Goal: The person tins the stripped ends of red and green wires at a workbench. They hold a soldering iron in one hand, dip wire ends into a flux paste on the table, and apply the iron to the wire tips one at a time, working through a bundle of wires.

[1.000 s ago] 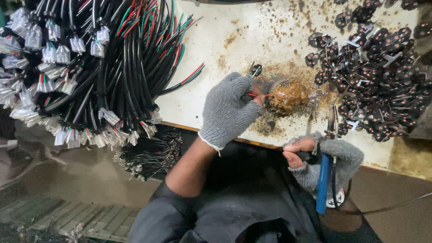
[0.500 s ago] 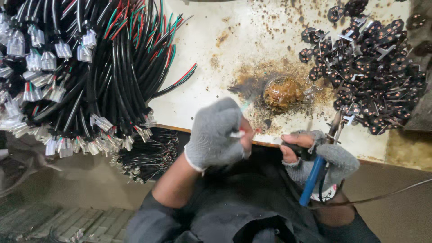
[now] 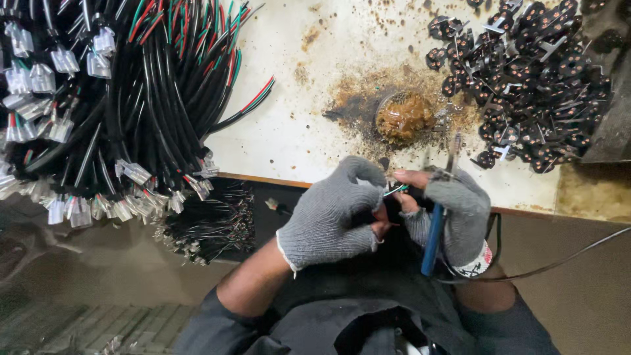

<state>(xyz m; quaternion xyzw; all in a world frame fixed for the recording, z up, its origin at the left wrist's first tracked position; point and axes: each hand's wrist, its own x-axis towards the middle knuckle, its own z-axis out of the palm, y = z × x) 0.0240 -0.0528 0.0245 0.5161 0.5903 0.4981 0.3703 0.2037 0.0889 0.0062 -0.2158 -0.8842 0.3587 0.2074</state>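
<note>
Figure: the work at the near edge of the tabletop (image 3: 296,125). We see the left hand (image 3: 335,213), in a grey knit glove, now drawn back from the small dish of brown paste (image 3: 406,117), where it was reaching a second ago with a wire end. It sits closed on a thin wire (image 3: 394,190), pinched at its fingertips, just beside the right hand (image 3: 453,210) at 3 o'clock. The right hand, in a fingerless grey glove, is clenched around a blue-handled soldering iron (image 3: 434,230), whose shaft rises toward 12 o'clock; its cord trails off toward 4 o'clock. It has stayed close to the body throughout.

The dish lies at 12 o'clock from the hands, ringed by brown stains. A heap of small dark round parts (image 3: 532,79) lies at 1 o'clock, and a large bundle of black cables (image 3: 131,98) with red and green cores and clear plugs fills the 10 o'clock side.

We judge that the dipping of the wire end is done, and that the wire is being brought to the iron's tip. Whether wire and tip touch we cannot tell.
</note>
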